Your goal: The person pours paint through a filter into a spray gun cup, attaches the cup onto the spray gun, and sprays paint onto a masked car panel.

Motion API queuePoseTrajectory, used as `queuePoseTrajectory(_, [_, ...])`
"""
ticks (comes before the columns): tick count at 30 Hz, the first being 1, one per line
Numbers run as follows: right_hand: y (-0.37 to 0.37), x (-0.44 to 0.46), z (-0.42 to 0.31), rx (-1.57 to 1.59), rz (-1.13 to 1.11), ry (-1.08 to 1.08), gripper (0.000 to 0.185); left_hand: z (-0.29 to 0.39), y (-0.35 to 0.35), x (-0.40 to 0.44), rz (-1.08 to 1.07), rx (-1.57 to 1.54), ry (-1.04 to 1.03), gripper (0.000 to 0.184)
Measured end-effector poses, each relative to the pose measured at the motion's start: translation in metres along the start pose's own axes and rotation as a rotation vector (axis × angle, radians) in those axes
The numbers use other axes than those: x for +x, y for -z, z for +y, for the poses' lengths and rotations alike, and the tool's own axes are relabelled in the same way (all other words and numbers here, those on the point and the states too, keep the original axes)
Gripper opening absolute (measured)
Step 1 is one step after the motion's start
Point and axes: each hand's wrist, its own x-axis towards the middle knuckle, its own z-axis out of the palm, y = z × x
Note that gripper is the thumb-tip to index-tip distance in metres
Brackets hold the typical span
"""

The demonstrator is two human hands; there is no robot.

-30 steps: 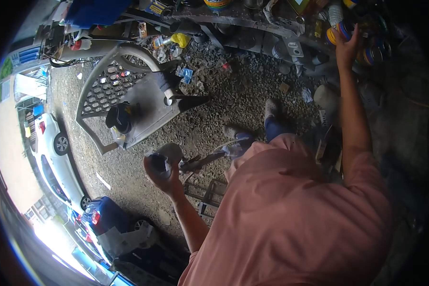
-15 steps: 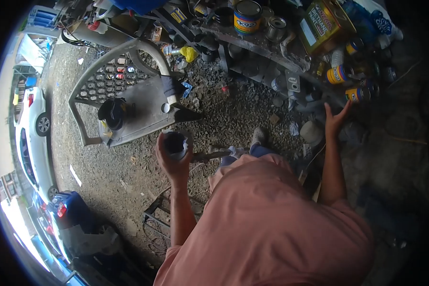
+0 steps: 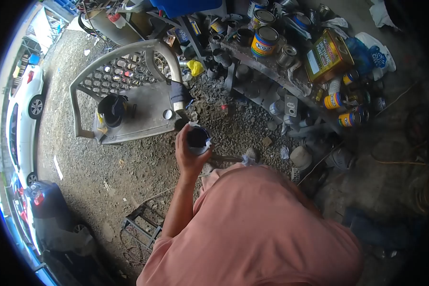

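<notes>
My left hand [image 3: 189,163] is wrapped round a cup [image 3: 199,139]. Its inside looks dark and its pale rim is ragged, like torn paper or tape. Just beyond this hand is a worn plastic armchair [image 3: 150,119] with a dark binding on one arm. On its seat sit a black pot [image 3: 112,110] and a small round white-rimmed cap or cup [image 3: 167,114]. My right hand cannot be seen; the right arm is hidden behind the pink shirt.
A cluttered low bench [image 3: 291,78] on the right carries paint cans [image 3: 264,42] and a rectangular urethane paint tin [image 3: 329,55]. More cans [image 3: 350,119] lie at its end. A metal frame [image 3: 143,221] rests on the gravel [image 3: 95,176] at lower left. Parked cars [image 3: 26,119] line the left.
My right hand, earlier raised with fingers spread near the cans, has dropped out of view. My left hand has moved right with the cup, and the view has shifted, showing more of the bench.
</notes>
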Motion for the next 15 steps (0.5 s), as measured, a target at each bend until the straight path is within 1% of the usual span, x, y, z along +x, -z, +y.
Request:
queuePoseTrajectory(4, [-0.027, -0.017, -0.022, 0.114, -0.151, 0.043, 0.069, -0.004, 0.018, -0.005, -0.048, -0.023, -0.035, 0.090])
queuePoseTrajectory(9, [-0.046, -0.036, -0.049, 0.368, -0.317, 0.247, 0.065, -0.029, 0.043, -0.016, -0.055, -0.059, -0.049, 0.090])
queuePoseTrajectory(10, [-0.051, -0.037, -0.054, 0.387, -0.320, 0.270, 0.064, -0.037, 0.048, -0.018, -0.047, -0.061, -0.051, 0.091])
queuePoseTrajectory(12, [-0.063, -0.041, -0.067, 0.313, -0.244, 0.247, 0.062, -0.051, 0.055, -0.018, -0.038, -0.052, -0.062, 0.091])
queuePoseTrajectory(15, [-0.064, -0.056, -0.096, 0.017, -0.053, 0.121, 0.045, -0.071, 0.069, -0.021, -0.027, -0.028, -0.047, 0.092])
